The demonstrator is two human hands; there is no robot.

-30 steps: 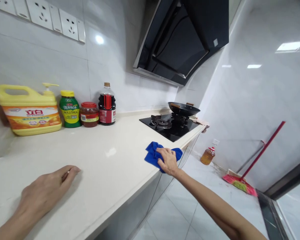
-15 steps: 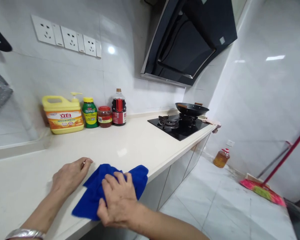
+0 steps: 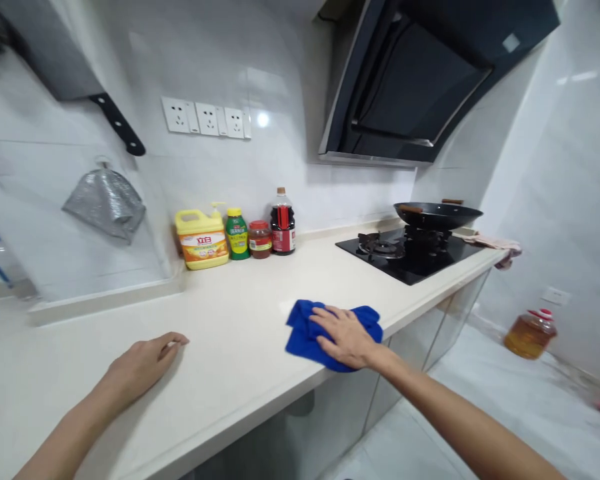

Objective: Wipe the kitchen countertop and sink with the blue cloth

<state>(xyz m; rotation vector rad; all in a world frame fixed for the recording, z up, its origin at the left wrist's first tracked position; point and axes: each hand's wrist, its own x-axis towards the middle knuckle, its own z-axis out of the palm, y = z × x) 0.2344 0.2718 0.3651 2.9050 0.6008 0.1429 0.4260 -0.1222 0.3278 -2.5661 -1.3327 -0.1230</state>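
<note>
My right hand (image 3: 344, 335) presses down on a blue cloth (image 3: 305, 337) at the front edge of the pale countertop (image 3: 230, 373). Its fingers spread over the bunched top of the cloth, and a corner hangs past the edge. Further left, my left hand (image 3: 143, 363) rests on the counter with its fingers loosely curled in and nothing in them.
Along the wall stand a yellow detergent jug (image 3: 203, 243), a green bottle (image 3: 237, 235), a red-lidded jar (image 3: 260, 241) and a dark sauce bottle (image 3: 283, 223). A wok (image 3: 437, 217) sits on the gas stove (image 3: 405, 257) below a range hood (image 3: 420, 80). A cleaver (image 3: 55, 53) hangs upper left.
My right hand has slid the blue cloth along the counter edge toward the stove, away from my left hand. The left hand stays on the counter. The view has turned left.
</note>
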